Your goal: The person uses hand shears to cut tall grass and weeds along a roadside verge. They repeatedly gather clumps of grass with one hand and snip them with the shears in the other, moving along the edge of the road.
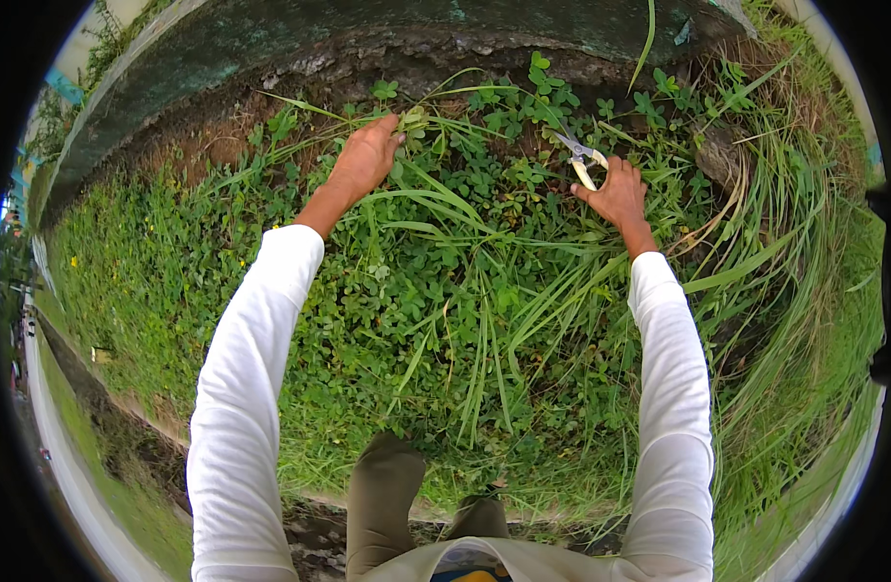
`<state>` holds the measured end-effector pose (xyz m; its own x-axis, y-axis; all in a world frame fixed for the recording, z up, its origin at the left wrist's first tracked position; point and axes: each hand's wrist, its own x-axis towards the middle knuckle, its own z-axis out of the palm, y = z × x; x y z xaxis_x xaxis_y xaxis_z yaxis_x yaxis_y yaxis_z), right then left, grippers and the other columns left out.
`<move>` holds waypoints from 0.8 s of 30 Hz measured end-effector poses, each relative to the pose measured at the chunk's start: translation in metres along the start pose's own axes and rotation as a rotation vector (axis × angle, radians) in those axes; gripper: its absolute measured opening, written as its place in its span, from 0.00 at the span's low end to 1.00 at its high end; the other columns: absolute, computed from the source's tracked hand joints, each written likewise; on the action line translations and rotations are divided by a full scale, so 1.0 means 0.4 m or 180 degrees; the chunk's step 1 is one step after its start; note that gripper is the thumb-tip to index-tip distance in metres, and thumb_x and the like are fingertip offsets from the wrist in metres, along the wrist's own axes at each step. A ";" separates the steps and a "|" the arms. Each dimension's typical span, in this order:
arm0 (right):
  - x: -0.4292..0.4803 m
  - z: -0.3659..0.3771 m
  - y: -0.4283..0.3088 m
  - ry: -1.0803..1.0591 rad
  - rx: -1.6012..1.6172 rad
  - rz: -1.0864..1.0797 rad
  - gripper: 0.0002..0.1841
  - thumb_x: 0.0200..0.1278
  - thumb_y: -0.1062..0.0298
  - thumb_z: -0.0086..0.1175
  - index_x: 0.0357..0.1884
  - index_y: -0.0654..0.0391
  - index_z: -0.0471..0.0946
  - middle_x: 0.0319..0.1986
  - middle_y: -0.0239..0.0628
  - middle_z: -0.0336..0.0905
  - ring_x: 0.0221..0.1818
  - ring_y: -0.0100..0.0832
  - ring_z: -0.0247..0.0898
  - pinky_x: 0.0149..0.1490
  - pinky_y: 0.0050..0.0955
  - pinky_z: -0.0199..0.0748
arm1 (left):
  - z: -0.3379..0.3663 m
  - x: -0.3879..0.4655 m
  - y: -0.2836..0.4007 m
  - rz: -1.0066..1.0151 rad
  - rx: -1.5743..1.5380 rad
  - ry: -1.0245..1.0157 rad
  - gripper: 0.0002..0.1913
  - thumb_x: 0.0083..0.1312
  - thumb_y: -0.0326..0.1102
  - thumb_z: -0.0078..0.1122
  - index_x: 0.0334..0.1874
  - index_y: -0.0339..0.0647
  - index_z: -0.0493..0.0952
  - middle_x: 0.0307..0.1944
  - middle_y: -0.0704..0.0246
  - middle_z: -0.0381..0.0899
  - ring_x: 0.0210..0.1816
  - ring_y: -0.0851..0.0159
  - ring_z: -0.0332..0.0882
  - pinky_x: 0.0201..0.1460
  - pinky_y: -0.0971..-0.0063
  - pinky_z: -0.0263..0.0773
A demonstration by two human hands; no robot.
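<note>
My left hand (367,154) grips a bunch of leafy stems and long grass blades (414,122) near the foot of the wall. To the right, my right hand (618,193) holds pruning shears (582,161) by their pale handles. The blades of the shears are apart and point up and left, toward clover-like plants (551,91). Low green ground cover (409,291) spreads beneath both hands, with long grass blades (482,349) lying across it.
A curved, dark concrete wall (387,36) with mossy stains runs along the far side. A stone (720,156) sits right of my right hand. Tall grass (787,349) leans along the right edge. My trouser legs (387,487) are at the near edge of the bed.
</note>
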<state>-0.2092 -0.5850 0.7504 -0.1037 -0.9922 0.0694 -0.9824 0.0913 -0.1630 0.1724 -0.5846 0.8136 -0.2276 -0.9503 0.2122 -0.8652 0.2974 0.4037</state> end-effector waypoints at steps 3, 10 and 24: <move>0.041 0.014 -0.058 0.0019 0.0060 0.0158 0.46 0.43 0.35 0.68 0.57 0.61 0.69 0.54 0.48 0.71 0.60 0.47 0.64 0.61 0.52 0.62 | 0.008 -0.010 0.001 0.0176 -0.0064 0.0082 0.14 0.72 0.37 0.49 0.49 0.32 0.68 0.49 0.45 0.74 0.50 0.39 0.72 0.51 0.54 0.67; 0.051 0.028 -0.076 -0.0065 0.0514 0.0192 0.34 0.49 0.41 0.68 0.49 0.60 0.76 0.35 0.48 0.83 0.39 0.47 0.82 0.45 0.45 0.79 | -0.004 -0.032 0.012 0.0225 0.0173 -0.0258 0.19 0.72 0.38 0.48 0.59 0.32 0.68 0.58 0.48 0.73 0.58 0.42 0.70 0.60 0.58 0.67; -0.093 -0.029 0.089 -0.0112 0.1566 0.1445 0.43 0.47 0.40 0.67 0.51 0.72 0.71 0.44 0.58 0.77 0.47 0.52 0.76 0.52 0.45 0.73 | -0.213 -0.048 -0.195 -0.1423 -0.0571 0.2216 0.20 0.73 0.41 0.49 0.58 0.32 0.69 0.47 0.48 0.79 0.49 0.47 0.78 0.52 0.59 0.69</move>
<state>-0.2422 -0.5436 0.7536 -0.4768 -0.8674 -0.1427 -0.6563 0.4592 -0.5986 0.2822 -0.5817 0.8537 0.4971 -0.7262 0.4749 -0.7110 -0.0272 0.7027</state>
